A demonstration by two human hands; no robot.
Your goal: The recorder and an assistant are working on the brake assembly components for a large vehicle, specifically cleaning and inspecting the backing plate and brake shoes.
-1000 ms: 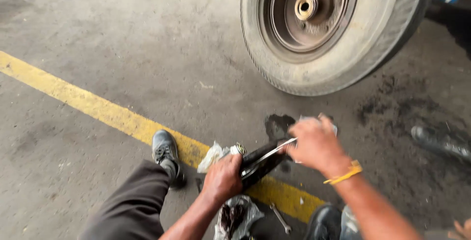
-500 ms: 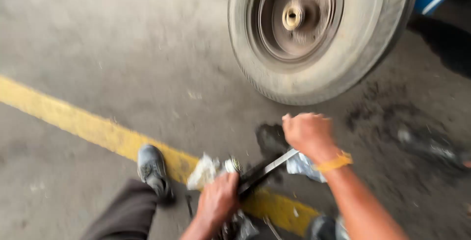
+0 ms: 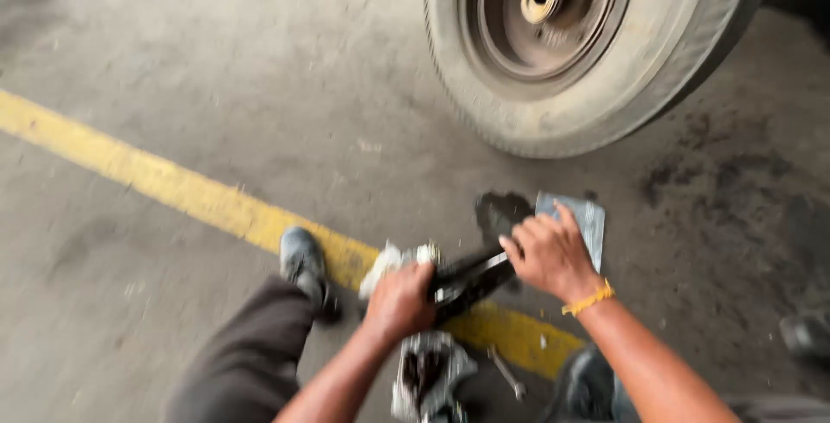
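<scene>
Gripping a dark metal part (image 3: 467,278) with both hands over stained concrete floor (image 3: 216,68) beside a yellow line (image 3: 173,185)

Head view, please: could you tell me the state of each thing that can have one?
Left hand: closed around the dark metal part.
Right hand: gripping the part's other end, over the grey rag.
Wheel: upright, standing on the floor, hub bare.
Wrench: lying untouched on the yellow line.
</scene>
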